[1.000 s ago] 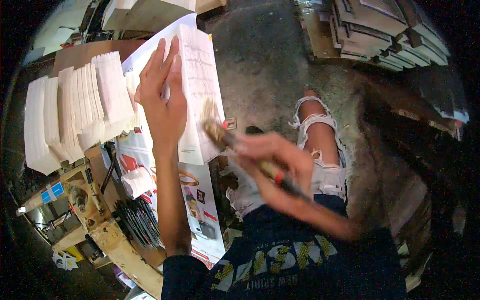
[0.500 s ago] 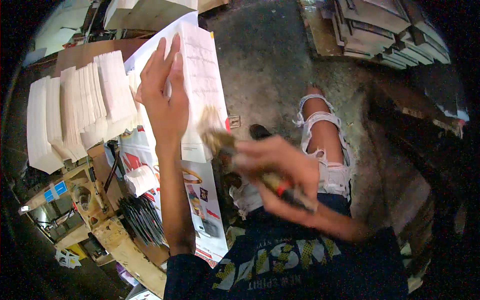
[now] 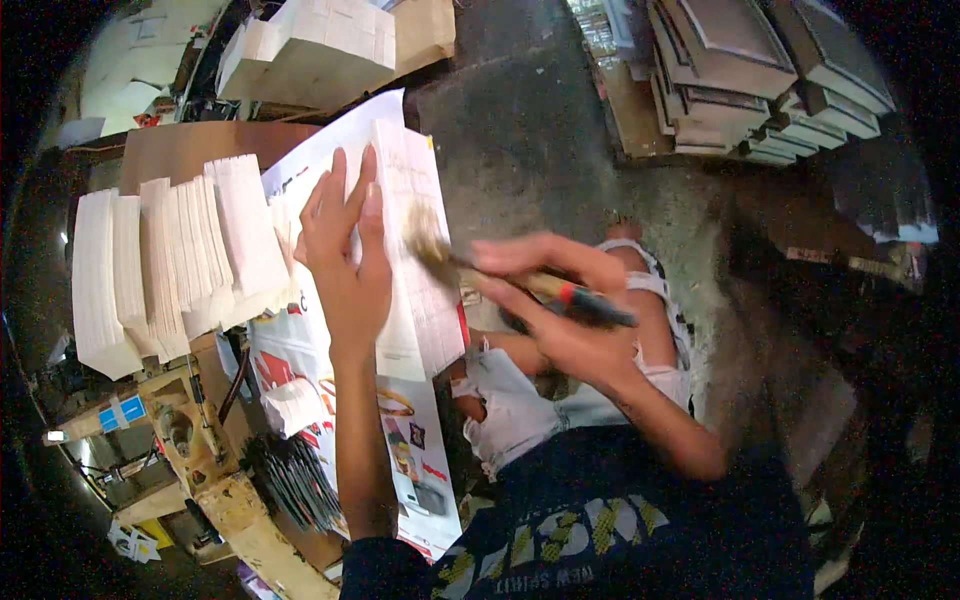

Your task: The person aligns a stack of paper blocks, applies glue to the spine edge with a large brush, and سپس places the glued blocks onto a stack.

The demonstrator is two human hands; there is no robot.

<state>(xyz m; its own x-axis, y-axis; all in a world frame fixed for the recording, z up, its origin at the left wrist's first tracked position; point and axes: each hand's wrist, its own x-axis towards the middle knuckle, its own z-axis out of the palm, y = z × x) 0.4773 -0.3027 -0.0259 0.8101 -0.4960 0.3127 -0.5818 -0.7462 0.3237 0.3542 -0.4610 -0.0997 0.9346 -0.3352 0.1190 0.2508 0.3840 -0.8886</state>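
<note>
left hand flat, fingers spread, pinning white paper stack on printed sheet. right hand clenched on brush, bristles at stack's right edge. risk: stack slips under stroke, paste smears past edge. folded white piles near left edge.

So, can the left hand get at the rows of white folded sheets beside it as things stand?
Probably yes. The left hand lies flat on the white paper stack, and the rows of white folded sheets stand just to its left with nothing between.

left: white paper stacks crowd | right: bare concrete floor open
</note>
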